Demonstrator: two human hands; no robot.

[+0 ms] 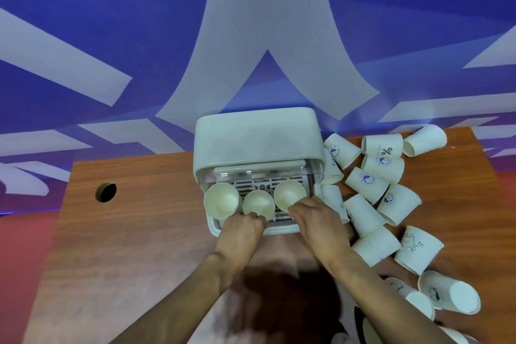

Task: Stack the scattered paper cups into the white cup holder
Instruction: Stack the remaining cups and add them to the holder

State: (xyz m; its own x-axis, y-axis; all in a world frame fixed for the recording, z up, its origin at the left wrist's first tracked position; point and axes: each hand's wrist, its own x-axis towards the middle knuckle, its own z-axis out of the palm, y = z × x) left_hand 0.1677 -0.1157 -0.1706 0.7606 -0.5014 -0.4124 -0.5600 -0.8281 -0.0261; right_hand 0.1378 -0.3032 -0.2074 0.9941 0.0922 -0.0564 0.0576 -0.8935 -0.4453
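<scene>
L hand (243, 227) pinches mid cup (258, 204) rim; R hand (318, 220) fingers on next cup (287, 193), grip unclear. Loose cups (365, 184) right of R fingers; R nearer.

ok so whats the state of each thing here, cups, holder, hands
white cup holder: front open, grid tray exposed
left cup: upright in tray, no hand on it
middle cup: upright in tray, left hand grips its near rim
right cup: upright in tray, right hand holds its near rim
scattered cups: loose on table, mostly tipped over
</scene>
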